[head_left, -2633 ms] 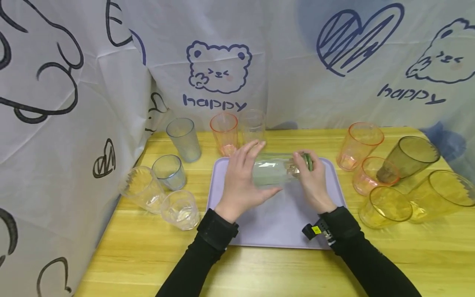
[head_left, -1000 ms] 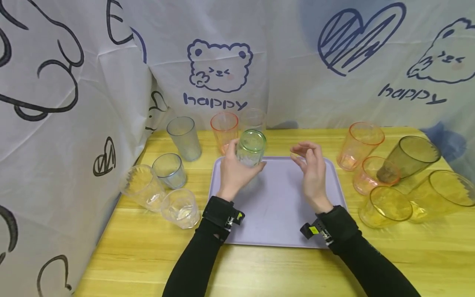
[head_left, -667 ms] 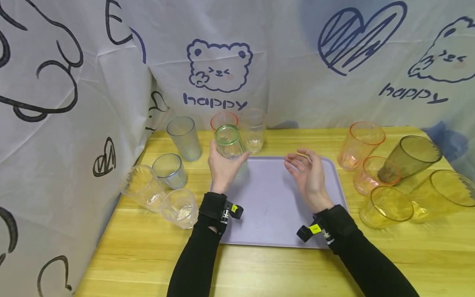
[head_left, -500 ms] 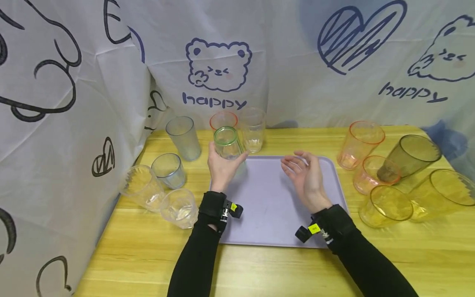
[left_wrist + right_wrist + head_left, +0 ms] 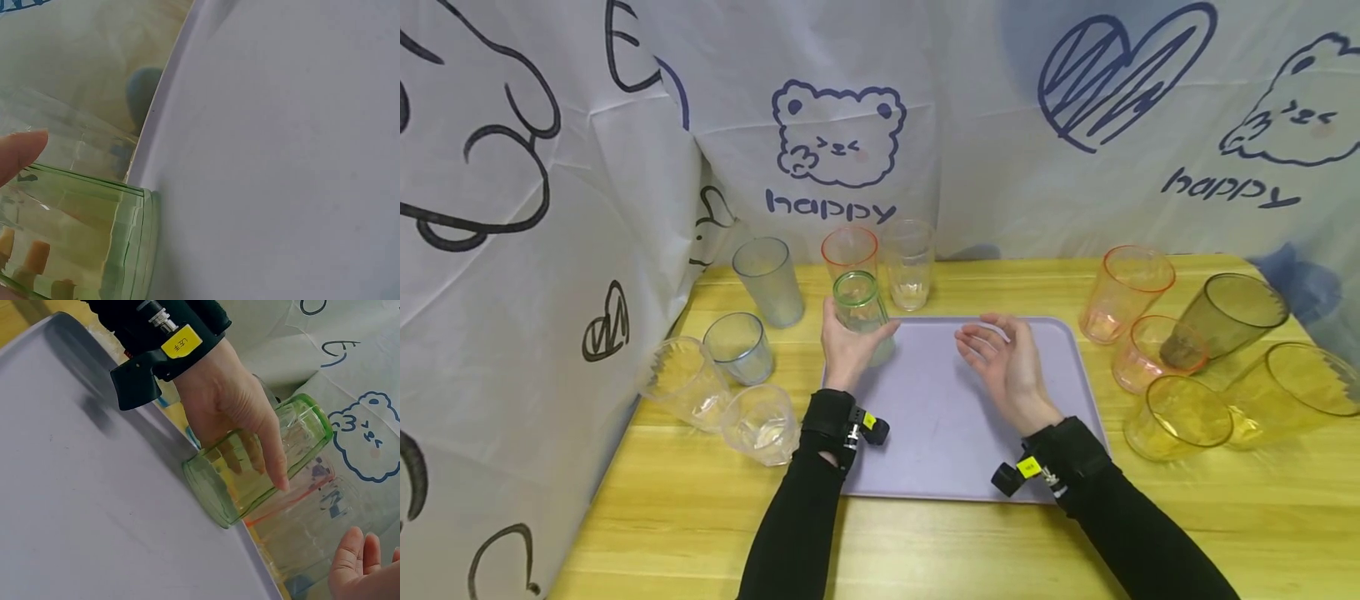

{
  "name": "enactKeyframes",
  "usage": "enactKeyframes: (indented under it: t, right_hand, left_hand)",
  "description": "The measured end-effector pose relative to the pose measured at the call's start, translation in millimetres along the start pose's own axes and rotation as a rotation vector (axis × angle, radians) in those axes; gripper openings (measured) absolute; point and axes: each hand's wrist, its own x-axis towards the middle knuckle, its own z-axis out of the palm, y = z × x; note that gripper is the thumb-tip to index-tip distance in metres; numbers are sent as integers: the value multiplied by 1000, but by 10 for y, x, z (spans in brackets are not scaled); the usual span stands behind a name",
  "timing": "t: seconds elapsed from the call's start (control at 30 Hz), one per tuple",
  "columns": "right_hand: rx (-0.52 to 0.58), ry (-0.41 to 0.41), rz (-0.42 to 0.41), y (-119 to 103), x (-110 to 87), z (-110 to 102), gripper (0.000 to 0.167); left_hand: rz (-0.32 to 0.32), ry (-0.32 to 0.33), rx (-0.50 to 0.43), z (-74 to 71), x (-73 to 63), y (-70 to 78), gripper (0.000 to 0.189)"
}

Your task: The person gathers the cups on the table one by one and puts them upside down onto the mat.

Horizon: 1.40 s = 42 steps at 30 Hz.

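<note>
Left of centre in the frame, your left hand [image 5: 846,353] grips the green tumbler [image 5: 859,310] by the upper-left corner of the lilac tray [image 5: 940,433]. Its lower end could catch the tray's raised edge and tip if set down crooked; a drift backward could knock the red-rimmed tumbler [image 5: 850,243]. Further right, your right hand [image 5: 1003,365] holds nothing, fingers loosely bent. The right wrist view alone shows fingers through the glass wall.

Staged recording nook: cartoon-printed cloth backdrop [image 5: 985,187], wood-grain table [image 5: 955,550], wrist cameras [image 5: 876,432].
</note>
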Motion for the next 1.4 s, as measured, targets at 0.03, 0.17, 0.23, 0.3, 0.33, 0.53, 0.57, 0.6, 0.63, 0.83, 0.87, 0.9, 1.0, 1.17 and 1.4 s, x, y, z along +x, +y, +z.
enactKeyframes:
  t: [0.03,0.17,0.23,0.3,0.33,0.53,0.57,0.6,0.63,0.83,0.87,0.9,1.0,1.17,1.4]
  right_hand:
    - [2,0,2,6,0,0,27]
    - [-4,-10,2,28,-2,-3,28]
    - [-8,-14,0,36,-5,-1,28]
    - [-8,-19,0,42,-7,4,27]
    - [-10,-21,1,45,-9,7,27]
    - [-14,-36,21,49,-6,17,23]
    - [-15,-39,24,49,-7,17,23]
    - [-17,-41,26,50,-6,17,22]
    - [-19,-43,27,51,-6,15,22]
    - [-40,-53,34,53,-7,5,22]
    - [-43,-53,36,53,-7,5,21]
    - [-45,-53,38,53,-7,3,21]
    - [-52,-51,42,54,-4,7,20]
    - [-75,-36,50,67,11,6,20]
    - [-132,-18,41,83,26,-2,24]
  left_hand:
    - [-4,-2,5,-6,-3,-8,82]
    - [-32,-1,29,-37,-25,-15,82]
    - [-55,5,58,-53,-43,-12,83]
    - [-69,17,99,-67,-59,-10,84]
    - [-72,22,124,-72,-64,-11,84]
    - [-83,46,243,-101,-88,-5,87]
    - [-89,48,249,-108,-90,-4,87]
    - [-95,48,252,-116,-92,-2,87]
    - [-101,47,252,-124,-93,-3,87]
    - [-114,43,265,-141,-90,-12,88]
    - [-115,45,268,-138,-90,-13,88]
    - [-114,47,270,-136,-91,-13,88]
    - [-106,55,279,-135,-93,-15,88]
    - [-73,70,287,-129,-99,-25,89]
    - [-8,87,278,-130,-135,-2,96]
